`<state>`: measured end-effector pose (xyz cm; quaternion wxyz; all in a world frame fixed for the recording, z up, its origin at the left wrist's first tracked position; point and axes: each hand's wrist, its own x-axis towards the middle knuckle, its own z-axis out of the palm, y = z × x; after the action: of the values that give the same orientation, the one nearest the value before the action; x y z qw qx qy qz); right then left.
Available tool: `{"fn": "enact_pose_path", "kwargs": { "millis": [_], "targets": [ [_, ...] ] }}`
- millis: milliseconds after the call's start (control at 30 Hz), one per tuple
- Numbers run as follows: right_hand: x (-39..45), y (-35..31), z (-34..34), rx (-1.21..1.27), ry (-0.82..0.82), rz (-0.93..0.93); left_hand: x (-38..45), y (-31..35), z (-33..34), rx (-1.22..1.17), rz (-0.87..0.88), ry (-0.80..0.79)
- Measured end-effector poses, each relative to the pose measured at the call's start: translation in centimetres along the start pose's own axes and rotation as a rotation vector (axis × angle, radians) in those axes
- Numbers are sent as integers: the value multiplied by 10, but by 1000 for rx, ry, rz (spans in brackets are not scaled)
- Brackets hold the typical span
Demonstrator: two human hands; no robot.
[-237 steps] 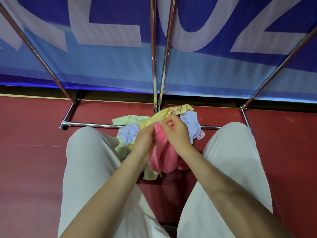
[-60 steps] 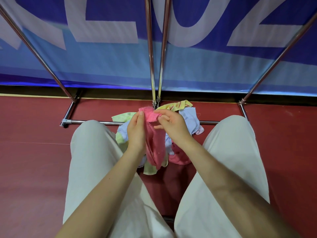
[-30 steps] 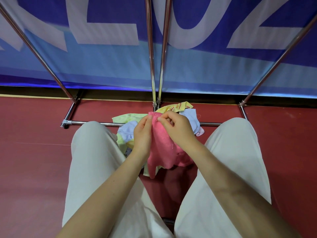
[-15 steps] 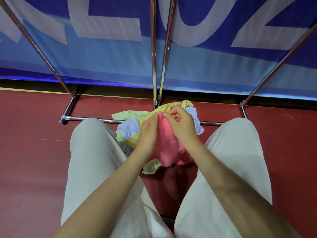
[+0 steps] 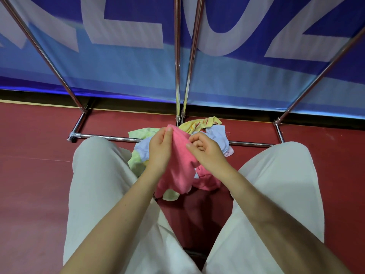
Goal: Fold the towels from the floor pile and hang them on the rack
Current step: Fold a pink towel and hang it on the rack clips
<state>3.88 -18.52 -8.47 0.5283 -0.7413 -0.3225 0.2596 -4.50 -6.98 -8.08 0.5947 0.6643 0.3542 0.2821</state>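
A pink towel (image 5: 178, 171) hangs bunched between my knees, held above the floor pile. My left hand (image 5: 160, 150) grips its upper left edge, thumb on the top corner. My right hand (image 5: 205, 151) pinches the cloth just to the right, fingers curled. Behind and under the hands lies the pile (image 5: 209, 131) of yellow, light blue, pale green and pink towels on the red floor. The chrome rack (image 5: 178, 66) rises just beyond the pile, with its base bar (image 5: 110, 137) running along the floor.
My knees in cream trousers (image 5: 98, 175) flank the pile on both sides. A blue banner with large white letters (image 5: 128, 62) hangs behind the rack. Slanted rack poles (image 5: 45, 56) cross at left and right. Red floor (image 5: 33, 175) spreads to both sides.
My hands have drawn slightly apart along the pink towel's top edge, and the towel now hangs a little more spread than half a second ago.
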Motion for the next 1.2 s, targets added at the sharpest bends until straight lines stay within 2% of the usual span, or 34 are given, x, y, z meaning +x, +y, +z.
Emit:
{"fn": "enact_pose_path", "kwargs": {
  "millis": [100,233,500,600,800,967,1100,1200],
  "targets": [
    [-7,4,-5,-69,-79,39,7,-1,-14,22,9,47],
    [-13,14,-13,-377,-129,-4,6,-2,-26,111,54,-6],
    [-16,13,-31,-594,64,-72,-5,-6,-27,231,151,-37],
    [-14,16,-29,-643,49,-22,-13,-10,-25,283,238,-51],
    [-3,32,-23,-701,4,53,-28,-10,-20,389,446,-177],
    [3,40,-24,-620,13,148,-24,-10,-23,271,338,-114],
    [7,33,-32,-221,-47,264,-15,-10,-26,123,150,-6],
    [8,24,-35,77,20,244,-4,-19,-30,60,63,65]
  ]
}}
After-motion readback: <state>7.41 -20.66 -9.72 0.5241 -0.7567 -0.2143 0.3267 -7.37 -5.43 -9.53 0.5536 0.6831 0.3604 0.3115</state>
